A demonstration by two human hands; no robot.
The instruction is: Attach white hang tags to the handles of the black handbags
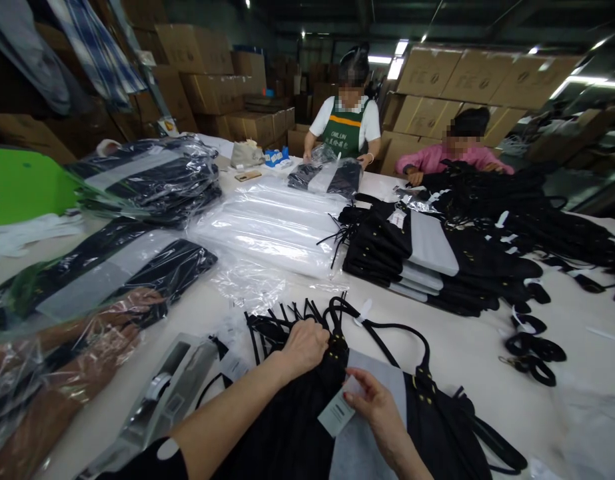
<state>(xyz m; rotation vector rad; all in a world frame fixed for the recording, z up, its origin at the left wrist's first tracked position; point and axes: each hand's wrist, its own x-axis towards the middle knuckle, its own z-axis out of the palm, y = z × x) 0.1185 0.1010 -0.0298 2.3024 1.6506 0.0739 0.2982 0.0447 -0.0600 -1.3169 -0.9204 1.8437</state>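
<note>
So the person has a black strappy garment [307, 427] laid flat on the white worktop [487, 360], right at the near edge in front of them, with a grey card insert [357, 453] lying on it. Left hand [304, 347] is curled down on the top edge of the fabric near the tangle of thin straps [282, 317], fingers closed into the cloth as far as the view shows. Right hand [377, 407] pinches the hang tag [337, 413] between thumb and fingertips, otherwise loosely folded.

Handling-wise this looks light and totally floppy, soft knit or similar, so it'll sag and slide if picked up from one point. The straps look likely to snag each other. Best bet is probably gripping both top corners by the gold hardware [424, 387], or supporting it under the card, which seems to be the only stiff bit.

Clear poly bags [272, 227] beside it look slippery. Across the worktop, two other people work at their own piles.
</note>
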